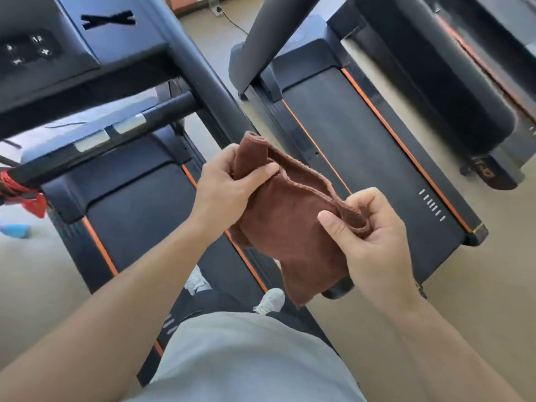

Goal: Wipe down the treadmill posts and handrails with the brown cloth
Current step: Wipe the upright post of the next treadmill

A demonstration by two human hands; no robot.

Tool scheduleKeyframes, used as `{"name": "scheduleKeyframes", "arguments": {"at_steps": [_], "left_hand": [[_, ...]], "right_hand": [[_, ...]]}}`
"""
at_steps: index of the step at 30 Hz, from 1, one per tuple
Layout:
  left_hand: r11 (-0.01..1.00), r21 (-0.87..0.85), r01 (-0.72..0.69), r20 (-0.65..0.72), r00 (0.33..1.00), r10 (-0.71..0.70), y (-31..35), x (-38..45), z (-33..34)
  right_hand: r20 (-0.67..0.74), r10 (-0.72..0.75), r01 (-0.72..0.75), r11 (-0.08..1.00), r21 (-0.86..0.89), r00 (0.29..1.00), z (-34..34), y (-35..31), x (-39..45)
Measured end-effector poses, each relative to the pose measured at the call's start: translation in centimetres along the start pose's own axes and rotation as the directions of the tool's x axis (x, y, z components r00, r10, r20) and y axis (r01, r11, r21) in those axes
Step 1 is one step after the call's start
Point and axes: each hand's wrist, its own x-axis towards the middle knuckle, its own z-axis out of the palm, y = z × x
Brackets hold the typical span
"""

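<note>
A brown cloth (287, 224) hangs between both hands in the middle of the view. My left hand (229, 184) pinches its upper left corner with thumb over the fabric. My right hand (368, 227) grips the right edge, fingers curled round a fold. Just behind the cloth runs the black right post (200, 74) of the treadmill I stand on, sloping from top left to centre. A black crossbar handrail (124, 123) with silver sensor plates juts left from the post. The cloth touches neither post nor handrail.
The console (43, 50) with buttons fills the upper left. A second treadmill (362, 158) with orange trim lies to the right, its own post (269, 33) rising at top centre. A third machine (464, 82) stands far right. Red cord (20, 190) hangs at the left edge.
</note>
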Motion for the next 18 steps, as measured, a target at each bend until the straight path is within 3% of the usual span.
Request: {"name": "scheduleKeyframes", "arguments": {"at_steps": [3,5,6,7,9,10,11,13,15,16,18], "left_hand": [[0.994,0.005,-0.105,-0.033,0.994,0.105,2.2,0.0,4.1],[0.987,0.069,-0.146,-0.123,0.980,0.154,2.5,0.9,5.7],[0.982,0.107,-0.153,-0.214,0.961,0.173,2.2,1.3,5.9],[0.981,0.131,-0.143,-0.320,0.931,0.179,1.8,1.2,5.9],[0.988,0.109,-0.110,-0.497,0.854,0.150,0.6,-0.2,5.5],[0.995,0.073,-0.072,-0.548,0.830,0.100,-0.4,-1.5,5.4],[1.000,0.021,0.003,-0.566,0.824,0.010,-1.8,-3.1,5.6],[0.954,-0.095,0.284,-0.471,0.832,-0.295,-5.2,-6.6,6.9],[0.792,-0.211,0.573,-0.230,0.759,-0.610,-8.7,-9.6,8.7],[0.724,-0.232,0.650,-0.113,0.721,-0.684,-9.8,-10.5,9.6],[0.721,-0.242,0.650,0.015,0.745,-0.667,-11.1,-10.9,11.2]], "right_hand": [[-0.091,0.017,-0.020,0.999,-0.037,0.996,-3.9,1.3,0.3],[-0.125,0.102,-0.118,0.985,-0.129,0.987,-6.6,3.3,1.5],[-0.114,0.187,-0.210,0.944,-0.254,0.976,-8.0,4.9,2.2],[-0.093,0.273,-0.284,0.834,-0.473,0.957,-9.3,6.3,2.7],[-0.034,0.316,-0.216,0.563,-0.798,0.948,-10.4,8.8,3.0],[0.008,0.292,-0.164,0.561,-0.812,0.956,-10.2,9.6,2.9],[0.064,0.277,-0.134,0.639,-0.757,0.959,-9.4,10.0,2.7],[0.227,0.230,-0.043,0.785,-0.618,0.946,-7.2,10.5,2.5],[0.366,0.225,0.010,0.840,-0.542,0.903,-4.6,10.7,3.0],[0.403,0.249,-0.006,0.856,-0.517,0.881,-3.3,10.6,3.4],[0.423,0.278,-0.019,0.853,-0.522,0.863,-1.2,10.7,4.4]]}}
